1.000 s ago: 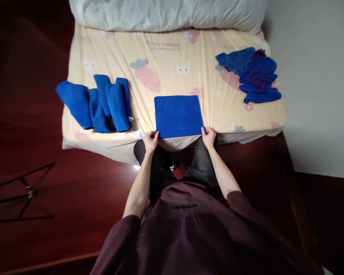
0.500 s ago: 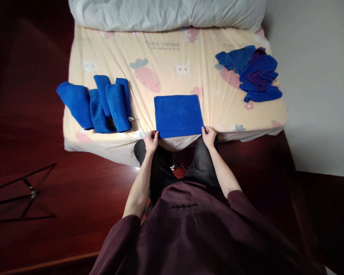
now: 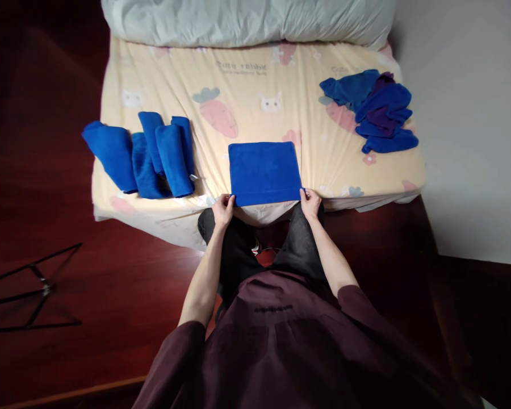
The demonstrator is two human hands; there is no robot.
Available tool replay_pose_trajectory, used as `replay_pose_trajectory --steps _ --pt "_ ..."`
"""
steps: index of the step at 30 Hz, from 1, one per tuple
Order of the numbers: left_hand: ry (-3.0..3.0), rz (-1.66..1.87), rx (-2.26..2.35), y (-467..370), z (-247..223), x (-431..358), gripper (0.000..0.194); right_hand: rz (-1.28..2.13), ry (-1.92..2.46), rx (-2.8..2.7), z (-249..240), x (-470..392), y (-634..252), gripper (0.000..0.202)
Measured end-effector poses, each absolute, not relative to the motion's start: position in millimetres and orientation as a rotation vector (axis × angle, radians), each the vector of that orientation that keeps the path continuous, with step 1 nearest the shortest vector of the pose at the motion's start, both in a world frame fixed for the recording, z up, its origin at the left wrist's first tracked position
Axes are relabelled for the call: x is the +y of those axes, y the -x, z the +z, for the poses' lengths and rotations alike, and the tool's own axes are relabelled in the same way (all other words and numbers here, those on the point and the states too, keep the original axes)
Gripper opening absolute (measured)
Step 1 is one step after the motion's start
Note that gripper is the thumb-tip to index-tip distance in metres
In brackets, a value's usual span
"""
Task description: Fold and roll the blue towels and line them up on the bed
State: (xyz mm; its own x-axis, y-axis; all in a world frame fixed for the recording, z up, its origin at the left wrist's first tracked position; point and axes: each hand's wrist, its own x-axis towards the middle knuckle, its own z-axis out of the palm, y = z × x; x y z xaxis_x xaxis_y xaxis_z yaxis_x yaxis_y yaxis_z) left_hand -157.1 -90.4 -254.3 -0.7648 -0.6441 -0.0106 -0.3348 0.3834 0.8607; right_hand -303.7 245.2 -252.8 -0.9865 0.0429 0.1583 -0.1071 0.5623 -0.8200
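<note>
A blue towel [image 3: 264, 170] lies flat as a rectangle at the front edge of the bed. My left hand [image 3: 223, 209] pinches its near left corner, thumb against fingers. At the near right corner my right hand [image 3: 310, 203] grips the cloth the same way. A faint crease or fold runs along the towel's near edge, between the two hands. To the left lie several rolled blue towels [image 3: 170, 159], side by side. A loose heap of crumpled blue and purple cloths [image 3: 385, 113] rests at the right of the bed.
The bed [image 3: 255, 122] has a yellow sheet printed with carrots and rabbits. A pale quilt [image 3: 247, 23] is bunched across its far side. Black stand legs [image 3: 42, 284] are on the dark red floor at left. A light wall [image 3: 468, 142] rises at right.
Hands and towel hold almost the same position. The view has shifted very slightly; nothing was taken up or let go.
</note>
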Motion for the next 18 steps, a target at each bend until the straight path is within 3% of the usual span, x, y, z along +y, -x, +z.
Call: replay_pose_trajectory --steps 18 --pt "-0.926 -1.304 -2.298 161.3 -258.8 -87.5 0.034 1.244 -0.031 -2.763 -244.2 241.9 299.7 0.051"
